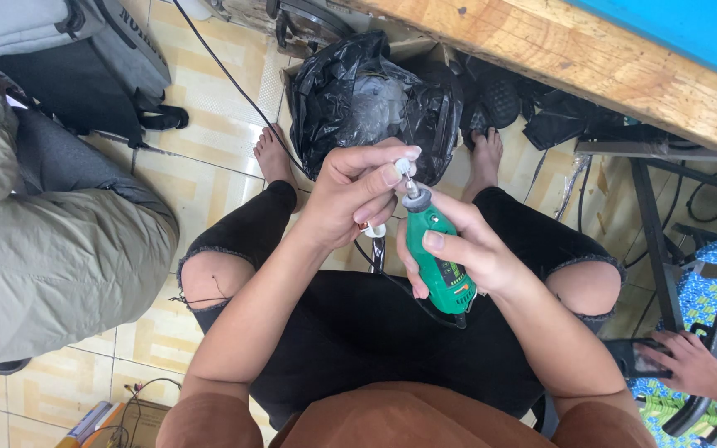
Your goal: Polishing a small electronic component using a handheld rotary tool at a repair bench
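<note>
Fingers (450, 245) of the right hand (470, 253) wrap the green rotary tool (435, 253) above the lap, its long axis tilted, bit end pointing up-left. Left hand (350, 195) fingertips pinch a small white piece (403, 168) touching the bit.

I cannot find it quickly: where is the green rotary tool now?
In the head view, the green rotary tool is in the right hand, above the lap, its tip at the left hand.

Cream tiled floor (209, 158) lies under a wooden tabletop edge (591, 70) with black metal legs (653, 241).
</note>
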